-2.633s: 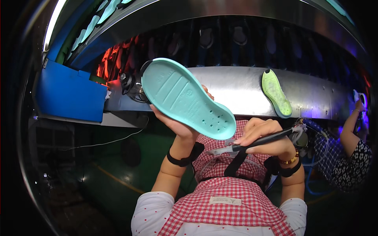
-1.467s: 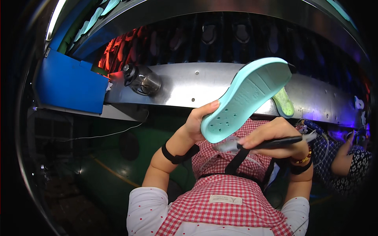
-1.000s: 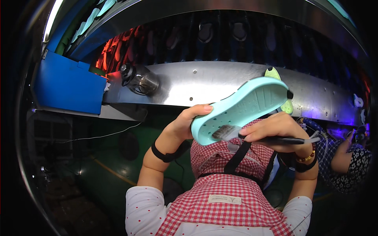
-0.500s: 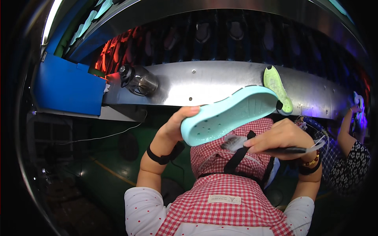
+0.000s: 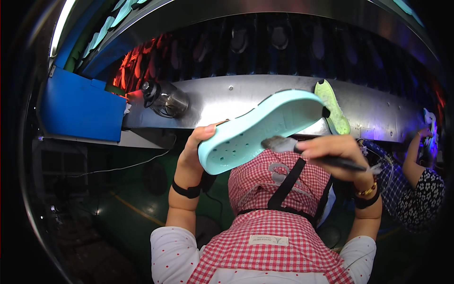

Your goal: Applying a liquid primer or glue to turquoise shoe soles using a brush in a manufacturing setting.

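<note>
A pale turquoise shoe sole [image 5: 255, 125] is held up tilted, its hollow inner side toward me, with small holes and a wet shine near its left end. My left hand [image 5: 193, 146] grips that left end, thumb on the upper rim and the other fingers mostly hidden behind. In my right hand [image 5: 333, 150] is a brush [image 5: 283, 144], its dark handle clasped in the closed fingers. The bristle end overlaps the sole's near rim, at the inner surface; contact is hard to tell. Behind the sole, a light green shoe sole [image 5: 334, 110] lies on the metal ledge [image 5: 210, 102].
A dark see-through jug [image 5: 171, 100] stands on the ledge at left, near a blue box-like panel [image 5: 82, 106]. Beyond the ledge runs a dark machine opening with rows of sole shapes, glowing red at left. At far right a co-worker's arm [image 5: 414, 158] reaches toward the ledge.
The turquoise sole has shifted left and slightly up with my left hand. My right hand has raised the brush, bringing its bristles from below the sole to its near edge.
</note>
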The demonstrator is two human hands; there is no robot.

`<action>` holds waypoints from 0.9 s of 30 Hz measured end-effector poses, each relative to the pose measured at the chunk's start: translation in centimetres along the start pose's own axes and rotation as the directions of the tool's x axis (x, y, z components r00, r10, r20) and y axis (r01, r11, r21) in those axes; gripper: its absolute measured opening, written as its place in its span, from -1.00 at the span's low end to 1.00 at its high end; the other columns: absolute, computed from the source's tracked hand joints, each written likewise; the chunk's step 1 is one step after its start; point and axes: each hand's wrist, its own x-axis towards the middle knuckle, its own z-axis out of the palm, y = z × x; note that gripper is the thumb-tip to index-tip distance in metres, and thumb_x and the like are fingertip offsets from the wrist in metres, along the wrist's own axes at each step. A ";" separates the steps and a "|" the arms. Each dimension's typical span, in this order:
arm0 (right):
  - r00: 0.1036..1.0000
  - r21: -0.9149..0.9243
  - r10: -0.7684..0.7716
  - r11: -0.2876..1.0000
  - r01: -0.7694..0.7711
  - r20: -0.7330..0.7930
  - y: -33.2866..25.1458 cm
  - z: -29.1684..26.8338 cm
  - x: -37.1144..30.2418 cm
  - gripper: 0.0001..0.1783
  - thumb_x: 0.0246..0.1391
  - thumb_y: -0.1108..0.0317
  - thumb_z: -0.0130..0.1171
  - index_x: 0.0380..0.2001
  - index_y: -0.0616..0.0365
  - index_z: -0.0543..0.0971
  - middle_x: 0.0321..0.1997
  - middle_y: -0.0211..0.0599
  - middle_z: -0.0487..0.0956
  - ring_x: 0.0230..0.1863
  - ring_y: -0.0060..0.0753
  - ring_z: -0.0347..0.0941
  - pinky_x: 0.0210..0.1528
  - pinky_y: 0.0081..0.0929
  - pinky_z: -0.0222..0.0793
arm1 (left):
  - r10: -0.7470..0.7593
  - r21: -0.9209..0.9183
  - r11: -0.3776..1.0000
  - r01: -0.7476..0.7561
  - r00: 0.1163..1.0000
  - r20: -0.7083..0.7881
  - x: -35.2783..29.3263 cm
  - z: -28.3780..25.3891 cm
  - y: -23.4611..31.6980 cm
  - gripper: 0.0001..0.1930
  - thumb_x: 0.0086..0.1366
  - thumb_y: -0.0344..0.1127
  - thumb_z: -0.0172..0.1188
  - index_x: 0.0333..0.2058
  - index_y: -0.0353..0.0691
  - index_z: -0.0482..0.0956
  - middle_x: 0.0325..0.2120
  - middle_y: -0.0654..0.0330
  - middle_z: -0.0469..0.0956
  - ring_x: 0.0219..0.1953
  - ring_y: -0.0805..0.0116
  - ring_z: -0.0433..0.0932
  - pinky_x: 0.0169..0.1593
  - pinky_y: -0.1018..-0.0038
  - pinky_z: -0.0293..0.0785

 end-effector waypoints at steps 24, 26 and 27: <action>0.908 0.307 0.374 0.901 -0.306 -0.191 1.2 4.0 2.1 -0.77 -0.15 0.49 0.19 -0.33 0.28 0.56 -0.44 -0.26 0.57 -0.47 -0.69 0.43 -0.42 -0.75 0.34 | 0.151 -0.517 0.845 -0.139 0.988 -0.020 4.7 2.7 -6.6 -0.07 0.03 0.50 -0.55 0.09 -0.18 0.19 -0.03 -0.13 0.31 0.04 -0.18 0.24 0.08 -0.05 0.16; 0.966 0.043 0.099 0.995 -0.091 -0.240 1.7 4.8 2.1 -0.77 -0.22 0.51 0.21 -0.36 0.25 0.56 -0.45 -0.23 0.57 -0.49 -0.54 0.48 -0.44 -0.67 0.36 | 0.199 -0.495 0.844 -0.207 0.978 -0.069 4.9 2.5 -6.5 -0.07 0.02 0.50 -0.54 0.08 -0.17 0.20 -0.06 -0.12 0.33 0.02 -0.17 0.27 0.07 -0.04 0.18; 0.975 -0.156 -0.081 0.987 0.049 -0.206 1.6 5.1 2.2 -0.78 -0.25 0.51 0.22 -0.39 0.22 0.56 -0.47 -0.24 0.57 -0.50 -0.47 0.49 -0.46 -0.62 0.35 | 0.249 -0.471 0.839 -0.275 0.961 -0.117 5.1 2.4 -6.3 -0.07 0.02 0.51 -0.54 0.08 -0.17 0.20 -0.09 -0.11 0.36 0.01 -0.17 0.29 0.07 -0.03 0.19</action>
